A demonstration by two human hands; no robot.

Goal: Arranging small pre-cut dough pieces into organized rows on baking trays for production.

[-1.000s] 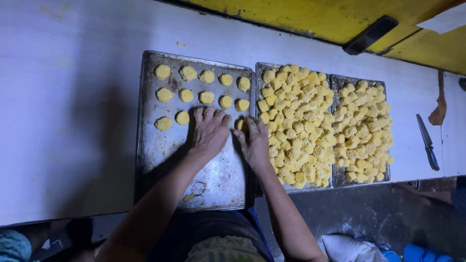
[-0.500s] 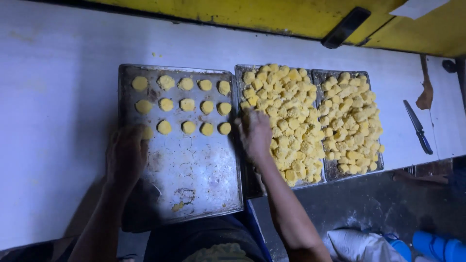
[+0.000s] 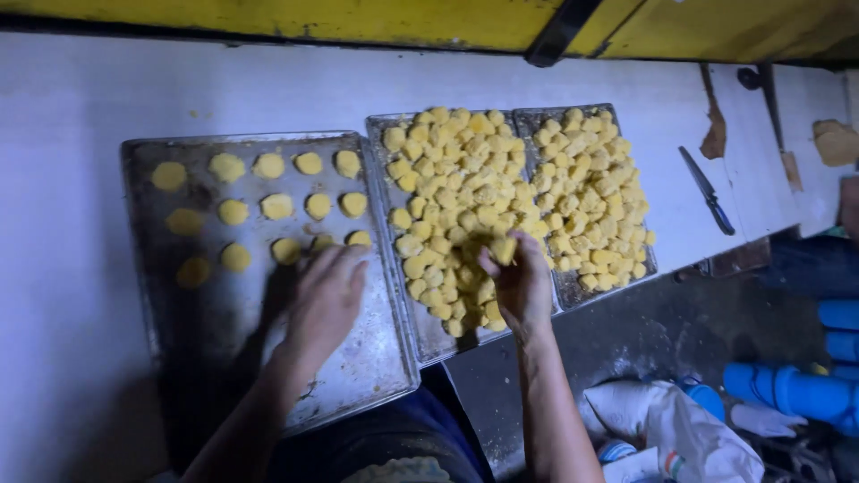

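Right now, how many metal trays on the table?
3. A left tray with spaced dough pieces, under the left hand; a middle tray and a right tray, both heaped. None looks hidden.

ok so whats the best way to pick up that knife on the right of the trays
Take the knife by its dark handle, the end nearer the table's front edge, coming from above. It lies flat and alone on the white table, blade pointing away toward the wall, so the handle is the safe, free part.

White worktop (image 3: 80, 224) spans scene; yellow wall (image 3: 358, 18) far; dim grey floor (image 3: 662, 331) near right, perhaps concrete.
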